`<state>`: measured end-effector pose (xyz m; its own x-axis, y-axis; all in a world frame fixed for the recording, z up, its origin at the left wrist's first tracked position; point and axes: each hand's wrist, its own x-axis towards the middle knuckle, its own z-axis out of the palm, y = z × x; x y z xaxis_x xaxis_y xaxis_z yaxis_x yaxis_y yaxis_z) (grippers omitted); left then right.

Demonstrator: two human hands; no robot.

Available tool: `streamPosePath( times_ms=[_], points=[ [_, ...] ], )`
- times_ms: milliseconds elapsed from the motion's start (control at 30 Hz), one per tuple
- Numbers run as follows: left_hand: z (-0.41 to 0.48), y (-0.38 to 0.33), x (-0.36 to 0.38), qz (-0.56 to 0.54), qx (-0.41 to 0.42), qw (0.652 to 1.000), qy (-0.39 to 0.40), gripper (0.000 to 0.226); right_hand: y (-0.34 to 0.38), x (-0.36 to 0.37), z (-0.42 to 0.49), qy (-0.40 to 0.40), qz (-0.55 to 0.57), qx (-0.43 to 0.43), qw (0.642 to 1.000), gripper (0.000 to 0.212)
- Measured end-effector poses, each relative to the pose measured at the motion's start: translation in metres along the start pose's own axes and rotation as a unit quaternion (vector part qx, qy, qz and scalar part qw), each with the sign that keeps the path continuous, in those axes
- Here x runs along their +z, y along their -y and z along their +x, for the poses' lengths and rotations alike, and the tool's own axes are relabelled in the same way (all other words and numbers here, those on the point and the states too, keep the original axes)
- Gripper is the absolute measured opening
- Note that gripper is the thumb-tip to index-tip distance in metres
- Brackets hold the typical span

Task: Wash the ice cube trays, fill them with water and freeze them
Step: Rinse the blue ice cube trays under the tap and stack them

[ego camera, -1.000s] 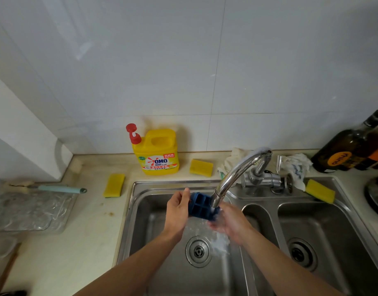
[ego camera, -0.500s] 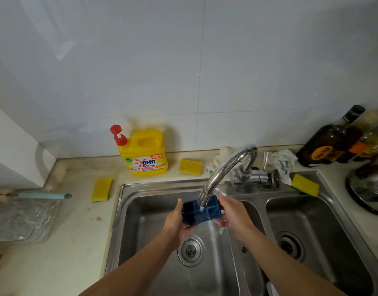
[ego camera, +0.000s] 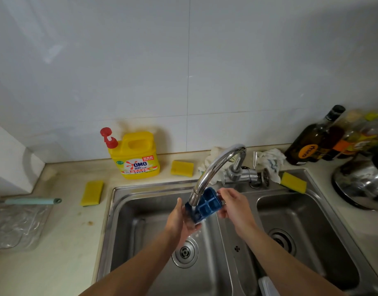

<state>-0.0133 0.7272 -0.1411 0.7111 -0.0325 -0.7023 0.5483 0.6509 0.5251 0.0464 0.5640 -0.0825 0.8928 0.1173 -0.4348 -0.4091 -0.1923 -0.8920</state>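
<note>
A small blue ice cube tray (ego camera: 206, 206) is held under the spout of the chrome faucet (ego camera: 213, 169), over the left basin of the steel double sink (ego camera: 128, 212). The tray is tilted, its left end lower, its compartments facing me. My left hand (ego camera: 180, 221) cups the tray's lower left end from beneath. My right hand (ego camera: 234, 205) pinches its upper right end. Water splashes below the tray toward the left basin's drain (ego camera: 184, 252).
A yellow detergent jug (ego camera: 134, 155) with a red pump stands behind the sink. Yellow sponges (ego camera: 91, 193) (ego camera: 182, 168) (ego camera: 293, 182) lie around the rim. Dark bottles (ego camera: 312, 142) and a steel pot (ego camera: 363, 184) stand at right. A clear plastic tray (ego camera: 17, 225) lies at far left.
The tray has tilted, left end dropping and right end rising. My view has shifted slightly.
</note>
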Motion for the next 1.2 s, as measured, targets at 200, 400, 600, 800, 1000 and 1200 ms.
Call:
streamPosePath(
  times_ms=[200, 400, 600, 800, 1000, 1200],
  points=[
    [-0.012, 0.000, -0.013, 0.032, 0.019, 0.995, -0.097, 0.046, -0.002, 0.014, -0.005, 0.042, -0.035, 0.041, 0.998, 0.021],
    [-0.024, -0.006, -0.045, 0.087, 0.042, 0.976, -0.194, 0.044, -0.020, 0.037, -0.009, 0.104, -0.072, 0.085, 0.988, 0.019],
    [-0.034, -0.025, -0.063, 0.312, 0.167, 0.907, -0.229, 0.040, -0.036, 0.052, -0.005, 0.144, -0.018, 0.160, 0.976, 0.030],
    [-0.037, -0.035, -0.055, 0.451, 0.261, 0.828, -0.209, 0.024, -0.032, 0.050, 0.002, 0.116, 0.041, 0.145, 0.982, 0.029],
    [-0.015, -0.019, -0.037, 0.287, 0.186, 0.932, -0.119, 0.022, -0.013, 0.023, 0.004, 0.046, -0.021, 0.084, 0.995, 0.020],
    [0.012, -0.003, -0.012, 0.227, 0.083, 0.968, -0.064, 0.040, -0.010, -0.008, 0.002, -0.011, -0.097, 0.038, 0.995, 0.023]
  ],
)
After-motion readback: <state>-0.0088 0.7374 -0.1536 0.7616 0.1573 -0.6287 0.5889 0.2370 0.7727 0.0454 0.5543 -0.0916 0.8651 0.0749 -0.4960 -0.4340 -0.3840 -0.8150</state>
